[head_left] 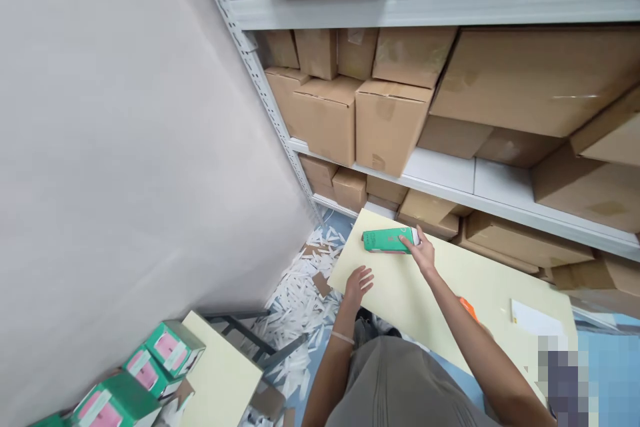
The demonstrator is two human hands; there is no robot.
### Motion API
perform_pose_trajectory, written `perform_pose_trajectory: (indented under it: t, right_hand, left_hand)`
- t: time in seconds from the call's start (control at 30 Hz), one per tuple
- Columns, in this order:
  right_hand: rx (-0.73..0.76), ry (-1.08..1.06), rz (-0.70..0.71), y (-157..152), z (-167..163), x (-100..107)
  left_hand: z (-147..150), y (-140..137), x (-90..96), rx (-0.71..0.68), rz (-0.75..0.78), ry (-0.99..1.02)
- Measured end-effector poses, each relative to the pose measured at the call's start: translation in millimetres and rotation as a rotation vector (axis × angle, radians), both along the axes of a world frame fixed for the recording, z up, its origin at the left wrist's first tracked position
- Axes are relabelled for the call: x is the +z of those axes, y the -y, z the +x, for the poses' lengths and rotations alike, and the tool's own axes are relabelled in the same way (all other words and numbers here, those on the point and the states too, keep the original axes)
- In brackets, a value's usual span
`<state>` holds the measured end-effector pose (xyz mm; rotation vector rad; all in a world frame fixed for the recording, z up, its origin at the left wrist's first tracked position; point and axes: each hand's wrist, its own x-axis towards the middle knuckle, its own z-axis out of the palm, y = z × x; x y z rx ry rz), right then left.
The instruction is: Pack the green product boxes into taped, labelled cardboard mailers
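A slim green box (385, 240) with a white end is in my right hand (421, 251), above the far left part of the pale yellow table (450, 267). My thumb lies on its top face and my fingers are around its white right end. Near the table's front left edge, my left hand (359, 283) is apart from the box, fingers spread, holding nothing. An orange object (469, 308) lies partly hidden behind my right forearm. Farther right on the table is a white sheet or flat packet (536, 317).
Grey metal shelving (450, 190) with several cardboard boxes (390, 123) stands behind the table. A second pale table (220, 373) at lower left bears several green-and-pink boxes (171, 349). White paper strips (300, 300) litter the floor beside the left wall (125, 147).
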<state>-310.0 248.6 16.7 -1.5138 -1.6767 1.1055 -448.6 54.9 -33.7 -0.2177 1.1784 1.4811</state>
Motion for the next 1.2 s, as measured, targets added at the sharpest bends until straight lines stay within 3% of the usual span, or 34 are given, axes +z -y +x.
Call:
perform_pose_trajectory:
  t: [0.17,0.27,0.4,0.53,0.67,0.87,1.03,1.2]
  right_hand:
    - [0.411,0.482,0.434,-38.2,-75.2,19.3]
    - [0.647,0.689,0.587,-51.9,-111.8,16.6]
    - [0.825,0.789,0.607,-59.4,-130.2,-6.2]
    - [0.849,0.781,0.578,-62.5,-127.1,-22.1]
    - [0.814,0.803,0.59,-59.0,-125.7,-19.6]
    - [0.523,0.593,0.664,-15.8,-108.9,4.7]
    - [0.445,0.378,0.662,48.7,-51.4,23.7]
    - [0.408,0.278,0.531,100.9,17.3,26.9]
  left_hand:
    - [-5.0,33.5,-24.4,-0.013,-0.124,0.04]
    - [-8.2,53.1,-34.1,0.016,-0.184,0.045]
    - [-11.3,67.6,-38.9,0.055,-0.217,0.043]
    - [-11.4,67.2,-37.3,0.016,-0.23,0.017]
    - [-12.3,60.9,-28.0,-0.12,-0.229,-0.049]
    - [-36.0,40.4,4.7,-0.222,-0.142,-0.258]
    - [-66.8,39.0,63.1,-0.106,-0.027,-0.853]
    - [-72.7,60.7,124.5,-0.132,-0.27,-1.389]
